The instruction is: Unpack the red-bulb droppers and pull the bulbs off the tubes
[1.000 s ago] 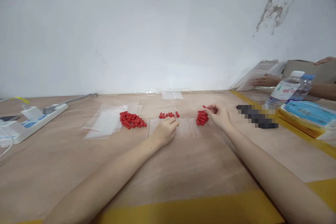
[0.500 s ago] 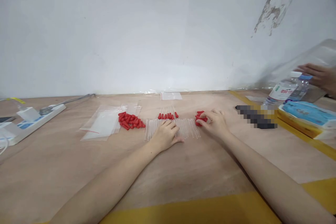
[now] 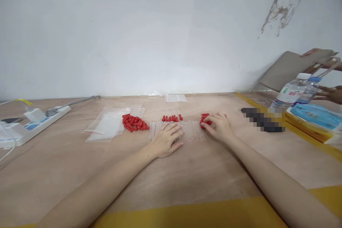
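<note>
My left hand (image 3: 167, 139) lies flat across a row of clear glass dropper tubes (image 3: 191, 130), its fingers slightly spread and part of the row hidden under it. At the right end of the row my right hand (image 3: 220, 127) reaches into a small pile of red rubber bulbs (image 3: 205, 117). Its thumb and forefinger close around a bulb there, partly hidden by the fingers. Just beyond the row are several droppers with red bulbs fitted (image 3: 172, 118), their thin tubes pointing away. A larger heap of red bulbs (image 3: 134, 123) sits left of the tubes.
Clear zip bags (image 3: 107, 126) lie left of the heap, another bag (image 3: 175, 98) by the wall. A power strip (image 3: 42, 124) is at far left. At right are a blurred black object (image 3: 263, 120), a wipes pack (image 3: 315, 115), water bottles (image 3: 292, 91) and another person's hands holding a grey-brown sheet-like object (image 3: 283, 71).
My right thumb and forefinger have drawn closer together at the bulb pile. My left hand has shifted slightly on the tubes. The other person's grey-brown object has swung lower.
</note>
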`<state>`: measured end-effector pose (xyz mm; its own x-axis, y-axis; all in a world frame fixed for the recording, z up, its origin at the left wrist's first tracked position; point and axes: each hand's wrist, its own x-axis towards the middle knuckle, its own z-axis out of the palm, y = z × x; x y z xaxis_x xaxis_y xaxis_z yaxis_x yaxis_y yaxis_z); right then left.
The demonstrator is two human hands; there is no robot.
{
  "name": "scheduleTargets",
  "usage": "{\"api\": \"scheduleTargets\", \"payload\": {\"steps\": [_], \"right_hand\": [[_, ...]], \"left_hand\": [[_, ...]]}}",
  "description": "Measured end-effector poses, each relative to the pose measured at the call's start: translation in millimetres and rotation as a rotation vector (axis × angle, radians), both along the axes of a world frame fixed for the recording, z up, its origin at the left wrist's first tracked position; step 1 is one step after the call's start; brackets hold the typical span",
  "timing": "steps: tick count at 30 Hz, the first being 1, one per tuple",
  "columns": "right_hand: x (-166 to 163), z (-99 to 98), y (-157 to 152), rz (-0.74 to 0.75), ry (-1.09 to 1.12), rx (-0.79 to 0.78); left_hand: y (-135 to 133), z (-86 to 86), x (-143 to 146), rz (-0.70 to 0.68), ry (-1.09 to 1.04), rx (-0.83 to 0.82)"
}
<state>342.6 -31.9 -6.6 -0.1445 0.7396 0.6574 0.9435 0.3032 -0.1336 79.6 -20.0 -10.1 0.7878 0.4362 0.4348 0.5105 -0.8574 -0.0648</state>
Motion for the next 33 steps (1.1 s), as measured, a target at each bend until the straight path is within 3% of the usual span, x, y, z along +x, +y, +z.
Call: {"api": "scheduleTargets", "payload": {"steps": [7,10,13,18,26,30,33], "right_hand": [[-6,17.0,14,-0.166,0.193,-0.078],[-27,32.6,31,-0.228,0.082,-0.260],[-55,42.3,53,-0.264,0.052,-0.545],[-89,38.9,91,-0.330,0.074,-0.736],[-97,30.7,108,-0.334,0.112,-0.828],[-90,43.3,101,-0.291,0.124,-0.749],[-80,55.6,78,-0.201,0.122,-0.649]], "left_hand": [[-6,-1.8,-3,0.055,-0.057,0.035],[-5,-3.2,-3,0.042,-0.058,0.025],[-4,-3.0,-2,0.026,-0.028,0.011],[-4,1.7,1,0.043,0.025,-0.036],[-4,5.1,1,0.073,-0.003,-0.011],[-5,4.0,0,0.070,-0.014,-0.002],[-6,2.9,-1,0.140,-0.054,0.036]]}}
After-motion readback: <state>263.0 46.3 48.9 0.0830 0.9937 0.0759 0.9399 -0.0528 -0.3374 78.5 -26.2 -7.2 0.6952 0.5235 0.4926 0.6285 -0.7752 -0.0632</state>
